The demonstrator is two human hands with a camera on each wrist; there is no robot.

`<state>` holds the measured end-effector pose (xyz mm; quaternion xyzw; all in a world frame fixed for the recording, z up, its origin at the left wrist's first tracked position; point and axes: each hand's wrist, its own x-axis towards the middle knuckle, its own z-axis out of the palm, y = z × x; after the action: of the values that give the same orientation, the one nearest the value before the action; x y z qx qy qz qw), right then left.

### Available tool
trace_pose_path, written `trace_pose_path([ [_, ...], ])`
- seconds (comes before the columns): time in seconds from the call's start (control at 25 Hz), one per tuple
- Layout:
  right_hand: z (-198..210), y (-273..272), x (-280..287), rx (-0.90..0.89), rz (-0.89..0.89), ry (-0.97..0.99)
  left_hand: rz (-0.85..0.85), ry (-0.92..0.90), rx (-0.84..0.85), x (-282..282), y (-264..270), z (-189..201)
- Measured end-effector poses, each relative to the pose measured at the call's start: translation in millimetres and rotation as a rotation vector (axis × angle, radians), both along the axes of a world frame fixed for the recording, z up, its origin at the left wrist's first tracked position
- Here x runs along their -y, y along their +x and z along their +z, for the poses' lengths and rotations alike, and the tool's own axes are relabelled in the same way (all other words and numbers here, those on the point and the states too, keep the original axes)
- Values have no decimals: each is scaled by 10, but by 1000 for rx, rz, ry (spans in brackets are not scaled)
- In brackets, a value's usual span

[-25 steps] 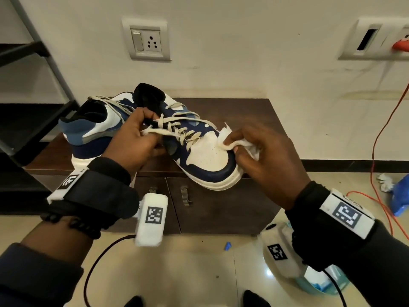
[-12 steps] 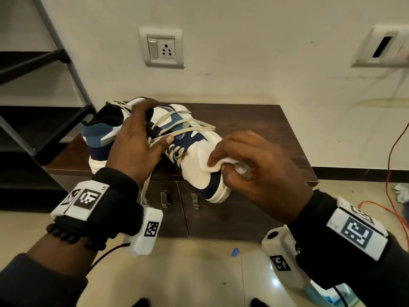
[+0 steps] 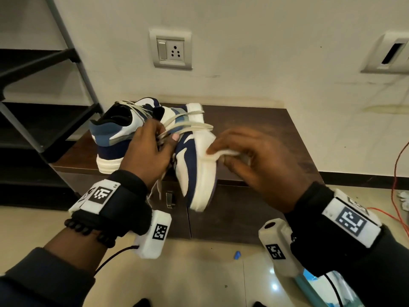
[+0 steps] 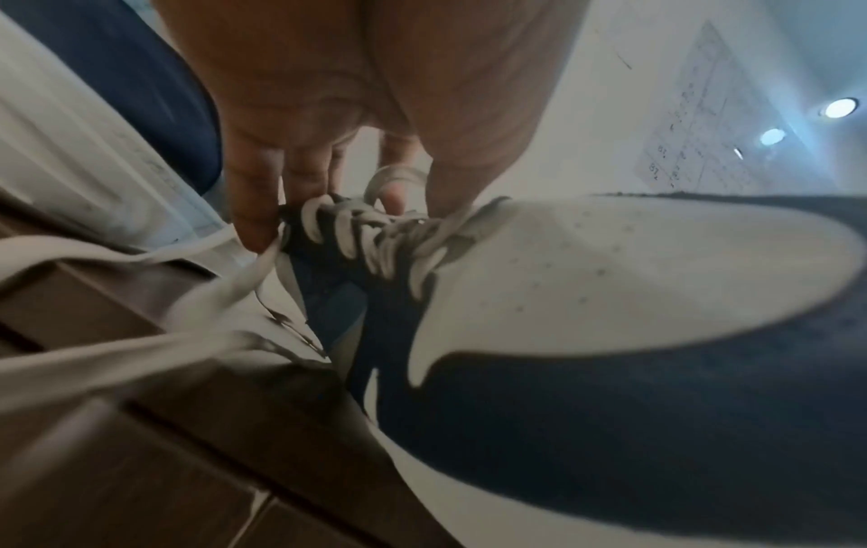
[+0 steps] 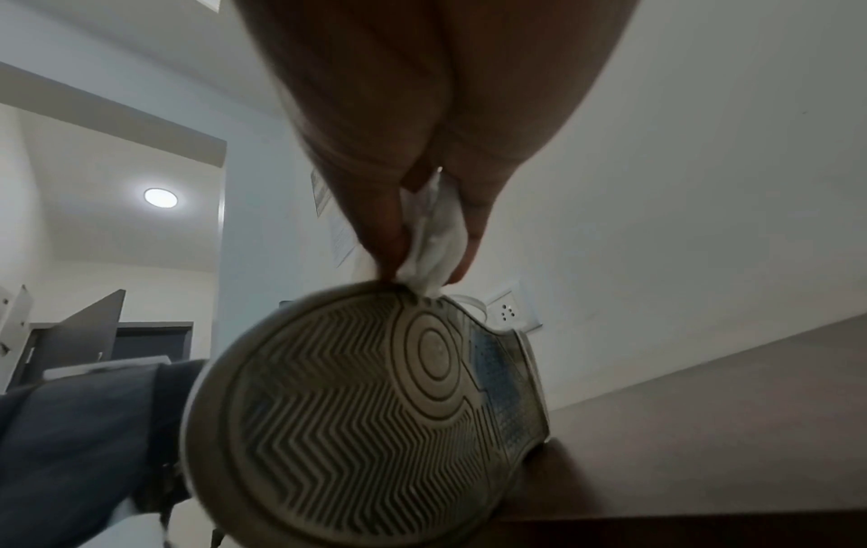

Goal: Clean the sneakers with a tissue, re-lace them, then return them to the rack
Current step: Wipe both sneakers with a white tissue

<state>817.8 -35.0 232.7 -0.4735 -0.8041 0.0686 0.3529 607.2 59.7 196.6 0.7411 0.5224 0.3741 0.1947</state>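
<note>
Shelving of dark metal (image 3: 44,120) is seen at the far left, beside a low brown cabinet (image 3: 254,120). On the cabinet's left part a blue-and-white sneaker (image 3: 110,138) is stood upright, heel toward the camera. Just to its right, the left hand (image 3: 148,149) is curled around the laces (image 3: 188,127) and tongue area of a second sneaker (image 3: 197,165), which is tipped onto its side, toe pointing down over the cabinet's front edge. In the left wrist view the fingers (image 4: 253,207) are seen hooked at the top of the lacing, with loose lace ends (image 4: 141,356) trailing toward the camera. The right hand (image 3: 261,160) is closed on a white tissue (image 3: 223,154), pinched between thumb and fingers and pressed against the white rim of the tipped sneaker's sole; the tread (image 5: 356,415) is shown in the right wrist view. Whether the heel of this sneaker is resting on the cabinet top is not fully clear, though it appears so. On the wall behind, a switch socket (image 3: 170,49) is mounted, and an orange cable (image 3: 396,173) is hung at the far right.
</note>
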Motion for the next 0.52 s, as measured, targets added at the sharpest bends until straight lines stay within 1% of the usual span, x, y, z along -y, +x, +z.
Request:
trace_pose_path([
  [0.08, 16, -49, -16, 33, -29, 71, -64, 11, 26, 4, 8, -6],
  [0.12, 23, -81, -3, 72, 7, 93, -66, -2, 44, 2, 16, -7],
  [0.24, 31, -146, 40, 160, 124, 98, -92, -121, 160, -72, 37, -9],
  [0.28, 22, -136, 25, 174, 111, 96, -117, -144, 186, -102, 32, -9],
  [0.32, 15, -115, -5, 169, 59, 94, -137, -152, 199, -122, 30, 1],
  [0.4, 24, -63, -61, 96, -80, 63, -145, -153, 196, -147, 35, 5],
  [0.44, 33, -48, -63, 77, -110, 50, -146, -146, 197, -144, 44, 6],
  [0.48, 31, -47, -42, 91, -93, 52, -148, -140, 207, -132, 53, 12],
  [0.52, 23, -54, 11, 132, -31, 61, -150, -131, 219, -126, 63, 13],
])
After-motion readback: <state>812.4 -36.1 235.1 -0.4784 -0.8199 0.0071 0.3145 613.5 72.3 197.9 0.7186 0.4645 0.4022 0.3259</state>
